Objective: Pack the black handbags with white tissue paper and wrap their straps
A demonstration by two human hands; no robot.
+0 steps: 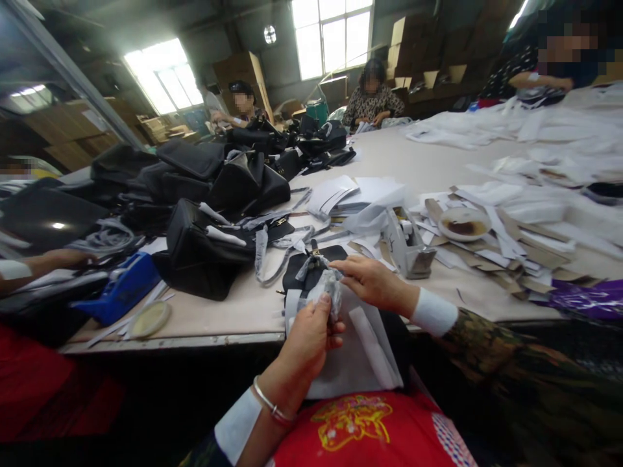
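Note:
A black handbag (296, 269) lies at the table's front edge before me, with gold-coloured hardware near its top. A thin white sheet (335, 379) covers its near part and hangs toward my lap. My left hand (311, 331) is closed around a bunched piece of clear plastic wrap (331, 285) over the bag. Just to the right, my right hand (367, 282) pinches the upper part of the same wrap with thumb and forefinger. Whatever lies inside the wrap is hidden.
Black bags (209, 246) are heaped to the left, near a blue holder (124, 285) and a round lid (150, 319). A tape dispenser (406, 243), white sheets (374, 194), cardboard strips and a stained bowl (464, 224) lie right. Co-workers sit around the table; one hand (63, 259) is at left.

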